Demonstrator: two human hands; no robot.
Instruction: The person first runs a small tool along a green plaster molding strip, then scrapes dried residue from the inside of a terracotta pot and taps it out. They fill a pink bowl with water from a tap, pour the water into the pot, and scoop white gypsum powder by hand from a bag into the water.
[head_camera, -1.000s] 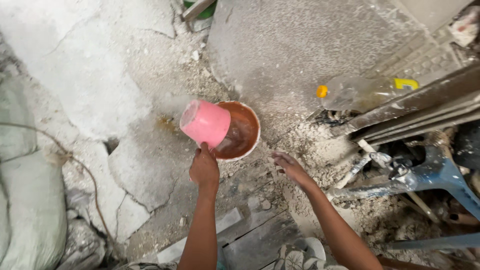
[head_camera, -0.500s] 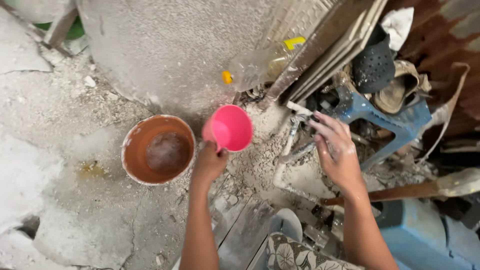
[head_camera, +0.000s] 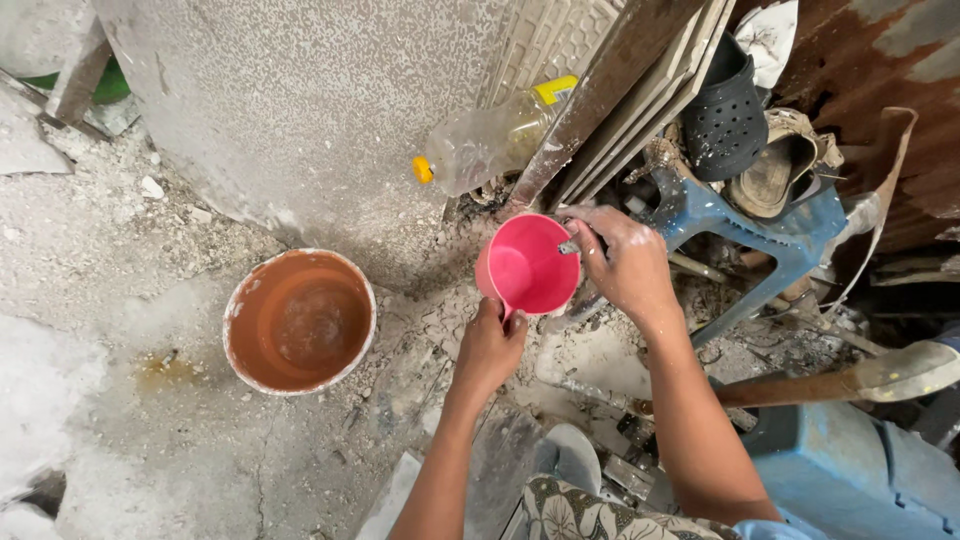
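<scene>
My left hand (head_camera: 490, 347) grips the handle of a pink plastic scoop cup (head_camera: 527, 266) and holds it upright above the rubble. The cup looks empty inside. My right hand (head_camera: 625, 262) reaches over the cup's right rim, and its fingers pinch a small grey object (head_camera: 569, 246) at the rim. To the left on the ground stands an orange-brown bucket (head_camera: 300, 320) with a pale rim and some muddy liquid at its bottom.
A clear plastic bottle with a yellow cap (head_camera: 495, 135) lies against a grey wall slab (head_camera: 310, 110). Tiles and boards (head_camera: 620, 100) lean to the right, beside a blue stool (head_camera: 740, 225) and black sandals (head_camera: 725, 105). A tool handle (head_camera: 850, 380) lies lower right.
The view swung right. My left hand carried the pink cup away from the bucket and turned it upright. My right hand came from the stool side to the cup's rim.
</scene>
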